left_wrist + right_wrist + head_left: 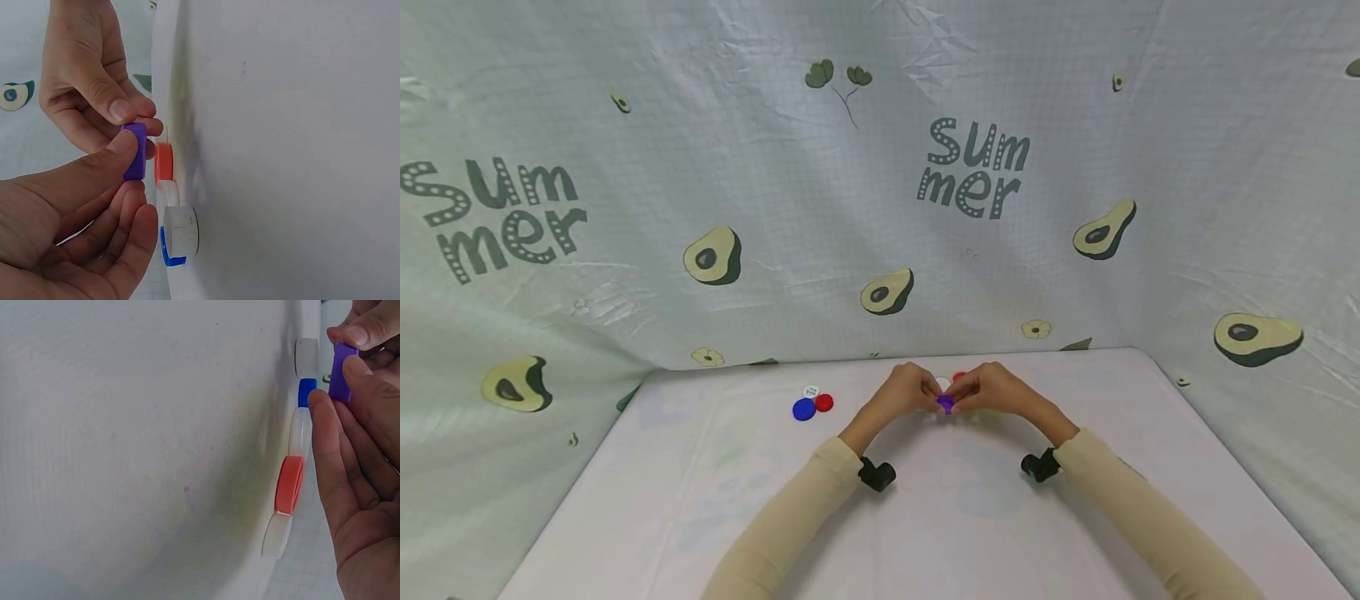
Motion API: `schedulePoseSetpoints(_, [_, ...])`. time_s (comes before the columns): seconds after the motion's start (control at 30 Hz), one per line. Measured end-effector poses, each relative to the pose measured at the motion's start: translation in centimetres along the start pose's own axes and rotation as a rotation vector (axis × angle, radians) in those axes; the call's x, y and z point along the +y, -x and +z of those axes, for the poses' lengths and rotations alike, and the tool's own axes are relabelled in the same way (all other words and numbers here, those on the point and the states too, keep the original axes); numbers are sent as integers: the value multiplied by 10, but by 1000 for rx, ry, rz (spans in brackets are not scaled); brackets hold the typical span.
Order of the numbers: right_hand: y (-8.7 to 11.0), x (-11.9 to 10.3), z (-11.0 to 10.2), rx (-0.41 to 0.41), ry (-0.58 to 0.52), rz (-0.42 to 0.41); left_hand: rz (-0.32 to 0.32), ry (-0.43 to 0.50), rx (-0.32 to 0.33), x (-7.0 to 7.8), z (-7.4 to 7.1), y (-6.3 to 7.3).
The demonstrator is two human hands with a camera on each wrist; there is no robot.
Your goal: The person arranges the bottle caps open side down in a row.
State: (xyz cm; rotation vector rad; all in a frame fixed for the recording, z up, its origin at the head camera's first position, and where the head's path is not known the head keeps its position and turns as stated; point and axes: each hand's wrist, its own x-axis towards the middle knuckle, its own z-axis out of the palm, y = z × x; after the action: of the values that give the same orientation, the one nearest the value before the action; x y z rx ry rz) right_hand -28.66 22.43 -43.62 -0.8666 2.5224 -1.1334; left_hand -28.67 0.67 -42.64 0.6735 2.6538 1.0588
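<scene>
Between both hands, over the far part of the table, is a small purple bottle cap with a ribbed side. My left hand pinches it with thumb and fingers, and in the left wrist view its thumb presses on the cap's ribbed side. From the other side my right hand pinches it too, as the right wrist view shows. Just behind the hands lies a row of caps: a white cap, a blue cap, and a red cap with a white one on either side. The hands partly hide this row in the head view.
To the left of the hands, a blue cap, a red cap and a printed white cap lie close together. A white cloth covers the table. Behind it hangs a curtain printed with avocados.
</scene>
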Motion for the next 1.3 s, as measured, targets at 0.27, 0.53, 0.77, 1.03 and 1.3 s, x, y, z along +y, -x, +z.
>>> schedulePoseSetpoints(0.27, [-10, 7, -2, -16, 20, 24, -30, -45, 0, 2, 0, -10])
schedulePoseSetpoints(0.53, [-13, 5, -5, 23, 59, 15, -3, -64, 34, 4, 1, -16])
schedulePoseSetpoints(0.77, [-16, 4, -2, 31, 109, 52, -2, -104, 60, 4, 5, -17])
schedulePoseSetpoints(1.03, [-18, 0, 2, 41, 178, 96, -27, -102, 72, 5, 7, -14])
schedulePoseSetpoints(1.3, [-18, -3, 9, 42, 211, 94, -85, -82, 60, 3, 13, -13])
